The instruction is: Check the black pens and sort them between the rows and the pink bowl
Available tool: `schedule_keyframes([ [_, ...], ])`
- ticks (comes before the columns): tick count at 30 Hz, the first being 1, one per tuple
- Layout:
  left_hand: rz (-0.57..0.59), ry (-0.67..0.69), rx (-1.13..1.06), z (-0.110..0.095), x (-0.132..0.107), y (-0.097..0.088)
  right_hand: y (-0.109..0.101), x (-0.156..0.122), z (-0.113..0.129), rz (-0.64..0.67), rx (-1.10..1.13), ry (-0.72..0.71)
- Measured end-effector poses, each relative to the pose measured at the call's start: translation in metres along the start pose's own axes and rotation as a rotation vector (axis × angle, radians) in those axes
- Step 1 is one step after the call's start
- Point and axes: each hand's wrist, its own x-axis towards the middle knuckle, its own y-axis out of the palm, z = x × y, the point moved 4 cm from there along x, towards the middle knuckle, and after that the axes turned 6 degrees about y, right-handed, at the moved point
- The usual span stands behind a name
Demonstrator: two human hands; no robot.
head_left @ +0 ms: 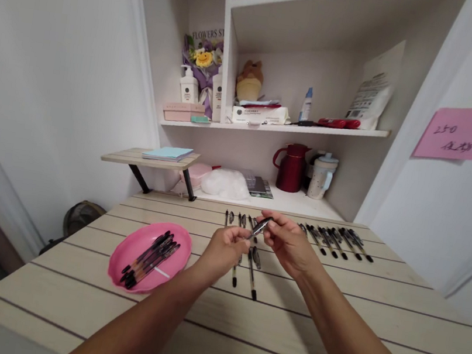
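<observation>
Above the middle of the table, a black pen (260,227) slants between my two hands. My left hand (227,250) pinches its lower end, and the fingers of my right hand (284,240) close on its upper end. Just below them on the table lie a pen with its cap off (252,274) and a loose cap (256,257) beside it. More pens and caps lie behind, partly hidden by my hands. A row of black pens (337,242) stretches along the table to the right. Several more pens (150,260) rest in a pink dish (122,243) on the left.
A small raised stand (126,155) with blue paper (168,153) occupies the table's back left. Behind the table, shelves (309,130) hold a red jug (293,168), a speckled cup (322,177) and a white plastic bag (226,183). A pink note (458,133) is on the right wall.
</observation>
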Motion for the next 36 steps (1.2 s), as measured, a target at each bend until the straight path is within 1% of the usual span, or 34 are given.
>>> schedule_keyframes([
  [3, 0.018, -0.010, -0.029, 0.000, -0.006, -0.001, 0.001, -0.003, -0.006, -0.041, -0.029, 0.004],
  [6, -0.006, 0.005, -0.013, 0.001, -0.010, -0.004, 0.001, -0.008, -0.011, -0.097, -0.060, -0.008],
  [9, -0.041, 0.039, 0.046, 0.002, -0.014, -0.005, 0.003, -0.014, -0.014, -0.137, -0.083, -0.028],
  [11, -0.033, 0.087, 0.095, 0.002, -0.016, -0.003, 0.005, -0.018, -0.015, -0.148, -0.084, -0.046],
  [14, -0.036, 0.225, 0.225, -0.002, -0.019, 0.000, 0.008, -0.024, -0.012, -0.163, -0.074, -0.067],
  [19, -0.068, 0.555, 0.618, -0.016, -0.026, 0.002, 0.013, -0.029, -0.007, -0.202, -0.058, -0.079],
  [21, -0.073, 0.620, 0.707, -0.019, -0.030, 0.001, 0.013, -0.029, -0.007, -0.210, -0.057, -0.082],
  [22, -0.073, 0.627, 0.725, -0.019, -0.031, 0.000, 0.013, -0.029, -0.008, -0.213, -0.067, -0.079],
  [24, -0.056, 0.602, 0.734, -0.018, -0.032, -0.004, 0.012, -0.027, -0.012, -0.216, -0.105, -0.061],
  [27, -0.001, 0.528, 0.734, -0.013, -0.033, -0.012, 0.014, -0.023, -0.023, -0.198, -0.170, 0.000],
  [31, 0.050, 0.450, 0.751, -0.009, -0.036, -0.031, 0.019, -0.019, -0.036, -0.165, -0.221, 0.080],
  [33, 0.028, 0.387, 0.768, -0.009, -0.037, -0.048, 0.017, -0.018, -0.040, -0.168, -0.240, 0.117],
  [36, -0.108, 0.242, 0.858, -0.007, -0.037, -0.089, -0.001, -0.017, -0.045, -0.231, -0.340, 0.169],
])
